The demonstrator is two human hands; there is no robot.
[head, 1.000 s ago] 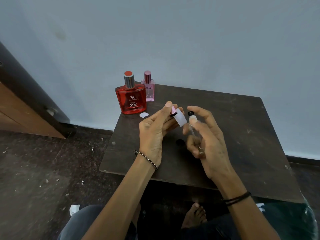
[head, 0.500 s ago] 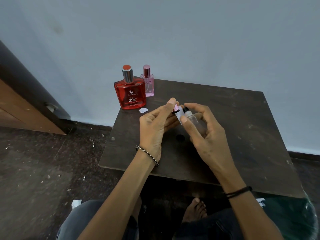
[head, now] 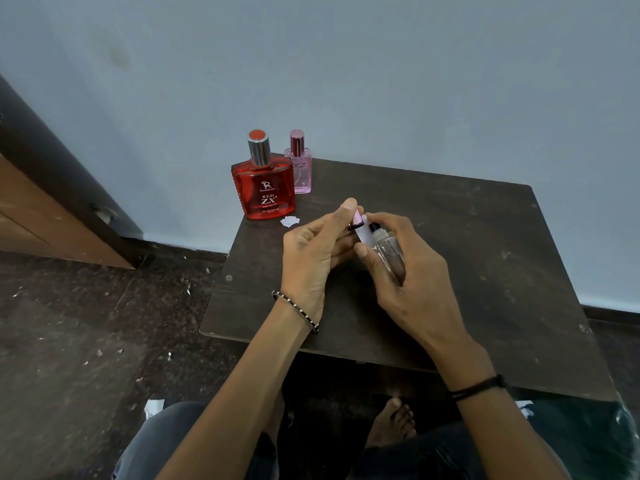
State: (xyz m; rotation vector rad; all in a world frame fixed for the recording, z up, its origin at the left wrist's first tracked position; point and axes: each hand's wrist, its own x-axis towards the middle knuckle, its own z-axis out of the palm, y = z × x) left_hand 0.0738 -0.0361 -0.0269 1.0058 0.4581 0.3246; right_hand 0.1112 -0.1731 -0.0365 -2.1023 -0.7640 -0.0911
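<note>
**Nearly there: cap at the spray head, not yet seated**

Broadly, I see the dark table [head: 485, 271] against the wall, with both hands working above its middle. At the far left corner stand a red perfume bottle [head: 265, 192] and, just beside it, a slimmer pink bottle [head: 302, 168]. Both are upright and capped, and no hand touches them, so I judge them to be outside the step in hand.

The work is on the small clear bottle [head: 389, 254], held off the table in my right hand [head: 408, 282]. The fingers curl round its body from behind, the thumb lies across the front, and the neck tilts up and to the left. My left hand [head: 311, 251] faces it, palm turned inward. Its thumb and fingers pinch a pale cap [head: 362, 232] that has a pink end.

The cap sits right beside the black nozzle [head: 373, 226], touching it or very nearly; I cannot tell which. It leans at an angle and is not over the nozzle, so I judge the bottle to be uncapped. What is left is lining the cap up, pressing it home and setting the bottle down.

A small paper scrap [head: 290, 221] lies on the table near the red bottle.
</note>
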